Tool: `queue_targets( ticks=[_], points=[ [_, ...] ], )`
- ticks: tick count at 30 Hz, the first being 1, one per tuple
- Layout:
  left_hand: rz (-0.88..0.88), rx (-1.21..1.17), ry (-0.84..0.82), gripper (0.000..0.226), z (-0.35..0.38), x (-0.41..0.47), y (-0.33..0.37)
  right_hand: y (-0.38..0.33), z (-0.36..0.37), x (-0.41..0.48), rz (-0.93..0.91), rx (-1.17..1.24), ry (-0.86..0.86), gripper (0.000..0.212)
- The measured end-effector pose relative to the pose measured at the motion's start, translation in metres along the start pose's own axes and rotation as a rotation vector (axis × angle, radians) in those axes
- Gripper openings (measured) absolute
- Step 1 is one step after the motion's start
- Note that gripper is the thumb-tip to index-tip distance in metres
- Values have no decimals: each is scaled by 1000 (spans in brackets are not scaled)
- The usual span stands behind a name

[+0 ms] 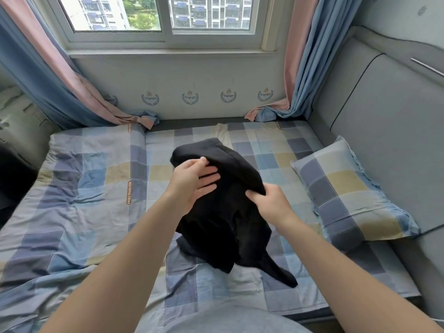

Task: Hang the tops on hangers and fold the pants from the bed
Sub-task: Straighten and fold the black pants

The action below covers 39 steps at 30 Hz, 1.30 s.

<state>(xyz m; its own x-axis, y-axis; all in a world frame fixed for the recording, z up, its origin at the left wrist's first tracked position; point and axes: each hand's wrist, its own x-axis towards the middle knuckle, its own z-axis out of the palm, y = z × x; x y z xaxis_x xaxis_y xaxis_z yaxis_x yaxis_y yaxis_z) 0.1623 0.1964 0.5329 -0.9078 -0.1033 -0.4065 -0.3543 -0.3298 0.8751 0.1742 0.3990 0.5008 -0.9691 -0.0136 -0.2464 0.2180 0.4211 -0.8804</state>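
Starting on one black garment [228,212]

Left grip [192,181] pinches its upper fold, right grip [266,203] is clamped on the edge beside; the cloth hangs below both, tail touching the bed [96,188]; no hanger or folded pile shows, so most seems left.

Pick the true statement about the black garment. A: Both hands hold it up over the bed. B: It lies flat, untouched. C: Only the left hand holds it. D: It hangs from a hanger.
A: the left hand and the right hand each grip the black garment near its top, its lower end reaching the bed.
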Motion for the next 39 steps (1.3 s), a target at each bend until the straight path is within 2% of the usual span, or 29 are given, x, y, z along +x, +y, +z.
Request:
queue_targets(
  ticks=[3, 7, 9, 12, 17, 22, 27, 29, 33, 35, 37, 39],
  points=[
    [-48, 218, -197, 28, -7, -9, -16, -7, -1, 6, 57, 186, 48, 14],
    [-106, 490, -428, 54, -8, -26, -37, -21, 0, 12, 136, 439, 88, 9],
    [-80, 543, -521, 64, -6, -32, -44, -30, -1, 15, 163, 505, 77, 20],
    [7, 587, -500, 65, -1, -34, -49, -42, -2, 14, 162, 565, 46, 27],
    [252, 787, -338, 32, 6, -25, -52, -51, -2, 5, 111, 642, -102, 19],
    [246, 601, -128, 19, -4, -15, -50, -47, -15, -2, -5, 512, -118, 14],
    [146, 263, 129, 4, -12, -7, -43, -25, -13, -9, -70, 325, -142, 10],
    [102, 183, 203, 7, -13, -7, -39, -16, -5, -13, -59, 249, -215, 18],
    [23, -5, 274, 28, -14, -9, -34, -1, 17, -21, -23, 115, -394, 54],
    [-6, -118, 295, 25, -16, -11, -34, 5, 26, -23, -61, -3, -377, 63],
    [-74, -278, 302, 25, -17, -14, -32, 13, 34, -23, -141, -199, -291, 71],
    [-136, -436, 296, 30, -18, -16, -30, 21, 40, -23, -237, -333, -213, 66]
  ],
)
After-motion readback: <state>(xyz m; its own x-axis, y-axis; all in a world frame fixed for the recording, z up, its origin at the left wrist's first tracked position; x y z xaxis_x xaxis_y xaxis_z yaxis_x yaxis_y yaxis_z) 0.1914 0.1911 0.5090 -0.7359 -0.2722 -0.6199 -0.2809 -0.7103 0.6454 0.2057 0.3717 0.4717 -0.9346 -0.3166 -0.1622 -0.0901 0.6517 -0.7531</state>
